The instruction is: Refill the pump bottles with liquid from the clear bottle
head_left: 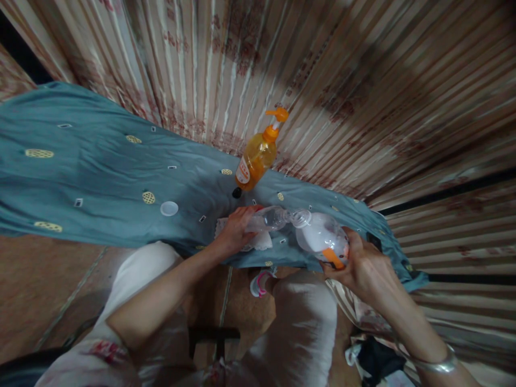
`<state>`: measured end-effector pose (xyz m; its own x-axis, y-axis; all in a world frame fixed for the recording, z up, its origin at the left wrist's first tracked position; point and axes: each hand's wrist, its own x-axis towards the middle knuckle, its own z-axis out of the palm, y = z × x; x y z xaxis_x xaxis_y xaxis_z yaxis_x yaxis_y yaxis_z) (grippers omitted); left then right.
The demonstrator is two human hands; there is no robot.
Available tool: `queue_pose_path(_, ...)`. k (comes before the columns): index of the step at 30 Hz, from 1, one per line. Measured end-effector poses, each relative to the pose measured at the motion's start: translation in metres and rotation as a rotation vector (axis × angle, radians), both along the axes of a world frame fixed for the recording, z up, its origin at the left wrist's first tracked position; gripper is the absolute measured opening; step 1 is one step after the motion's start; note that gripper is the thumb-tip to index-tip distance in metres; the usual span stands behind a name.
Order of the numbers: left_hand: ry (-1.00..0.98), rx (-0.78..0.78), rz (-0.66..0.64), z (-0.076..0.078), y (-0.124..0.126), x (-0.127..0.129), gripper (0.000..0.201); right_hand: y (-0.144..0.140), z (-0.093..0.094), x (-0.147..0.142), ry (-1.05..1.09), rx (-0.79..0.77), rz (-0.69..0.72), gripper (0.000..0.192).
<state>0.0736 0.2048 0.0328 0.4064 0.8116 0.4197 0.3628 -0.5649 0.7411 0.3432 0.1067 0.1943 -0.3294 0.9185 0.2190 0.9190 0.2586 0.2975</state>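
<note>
We are sitting before a teal cloth (100,172) that is spreading across the left and centre of the frame, with a striped curtain (322,80) hanging behind it. Left of centre, a white cap (169,208) is lying flat on the cloth, probably set aside so a bottle mouth is free. Our left hand (236,228) is closing around a small clear bottle (271,219) at centre frame, holding it on its side over a white pad (260,242). Its neck is meeting the mouth of the white bottle (322,236), which our right hand (365,266) is gripping from below and tilting toward it, seemingly so liquid can pass between them. Above them, an orange pump bottle (258,156) is standing at the cloth's far edge, clear of both hands.
</note>
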Motion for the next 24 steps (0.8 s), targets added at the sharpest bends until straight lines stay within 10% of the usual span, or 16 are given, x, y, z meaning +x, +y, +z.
queue_pose_path(24,-0.026,-0.03,0.008,-0.0013,-0.0004,0.0009,0.064,0.0,-0.0007,0.0008,-0.009,0.017,0.006,0.055)
